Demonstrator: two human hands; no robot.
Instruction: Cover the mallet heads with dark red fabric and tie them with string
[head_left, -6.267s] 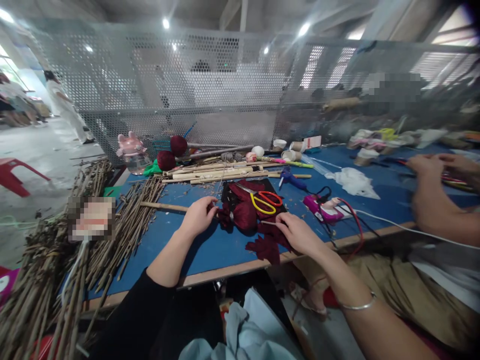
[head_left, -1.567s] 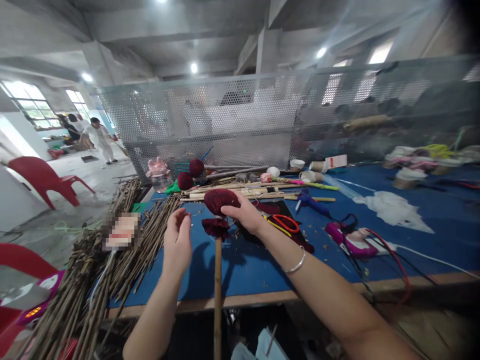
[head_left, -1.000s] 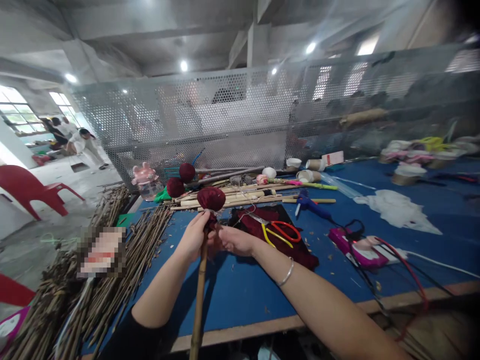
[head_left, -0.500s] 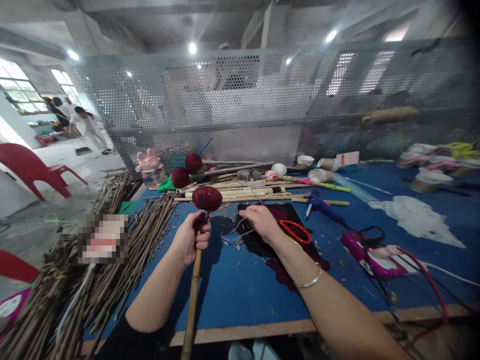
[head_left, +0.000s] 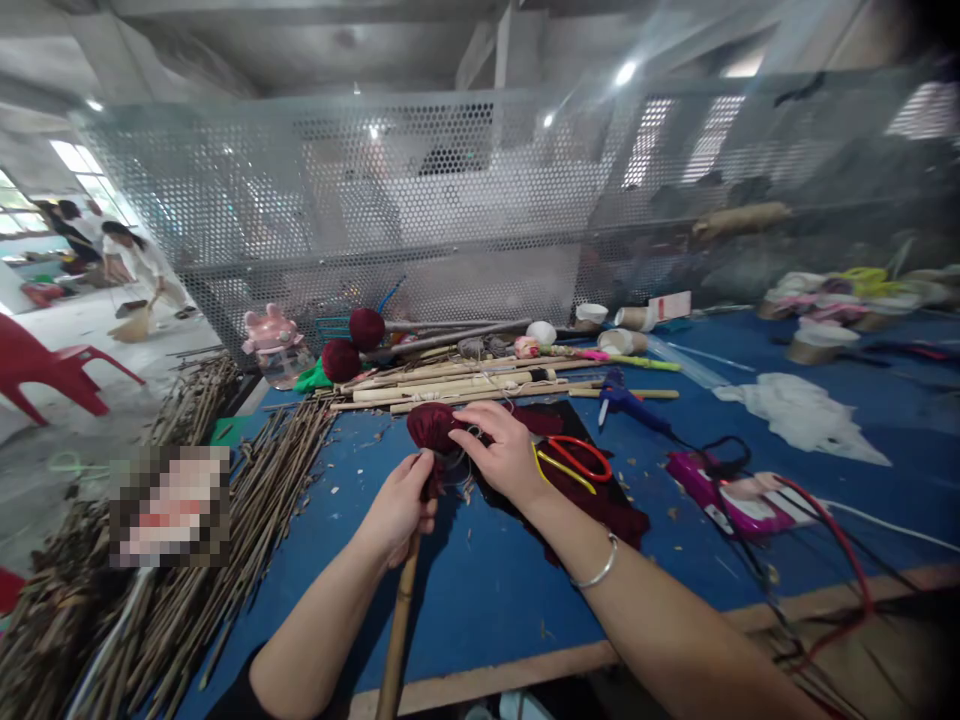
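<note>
Binding seems the step: left hand (head_left: 396, 512) grips the brown wooden stick (head_left: 395, 635) below its dark-red cloth ball (head_left: 430, 427), over the blue desk (head_left: 480, 585); right hand (head_left: 501, 455) pinches thin pale cord (head_left: 470, 464). Next move needs tension.

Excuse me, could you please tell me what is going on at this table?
A person's left hand grips a wooden stick just below the dark red fabric-covered ball at its top. The right hand is up against that ball, with a thin strand showing beside it. Scissors lie on dark cloth to the right, a blue glue gun is beyond them, and two dark red balls sit farther back.
</note>
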